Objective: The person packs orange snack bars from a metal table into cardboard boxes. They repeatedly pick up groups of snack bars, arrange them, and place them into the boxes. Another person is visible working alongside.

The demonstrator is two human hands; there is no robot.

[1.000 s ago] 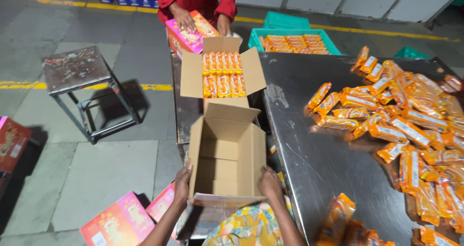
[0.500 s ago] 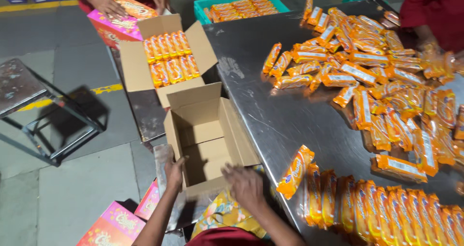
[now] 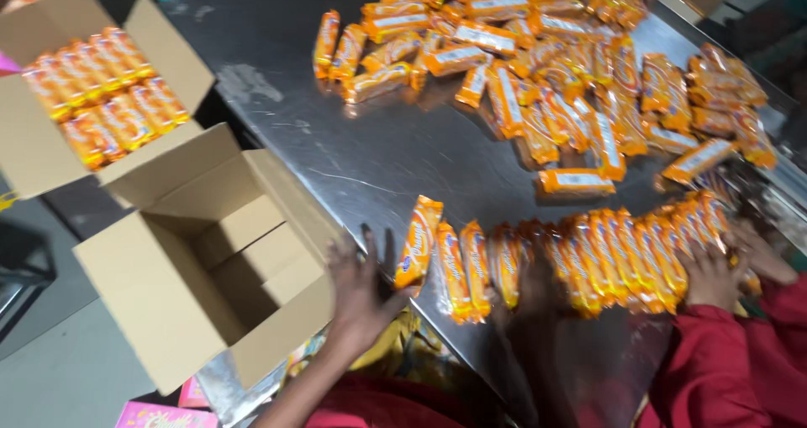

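Observation:
My left hand [image 3: 363,283] rests with fingers spread on the steel table [image 3: 370,155], touching the left end of a row of orange snack packets [image 3: 555,260] standing side by side along the near edge. My right hand [image 3: 530,289] is only a dark blur over the middle of that row, and its grip cannot be made out. An empty open cardboard box [image 3: 210,268] stands just left of my left hand. At the row's right end, a co-worker's hand [image 3: 714,268] in a red sleeve presses against the packets.
A large loose heap of orange packets [image 3: 546,66] covers the far half of the table. A second open cardboard box [image 3: 50,155], filled with packets, stands beyond the empty one. Pink cartons [image 3: 160,413] lie on the floor below.
The view has swung right, toward the table. My hands have left the empty box's flaps and moved onto the row of packets at the table's near edge.

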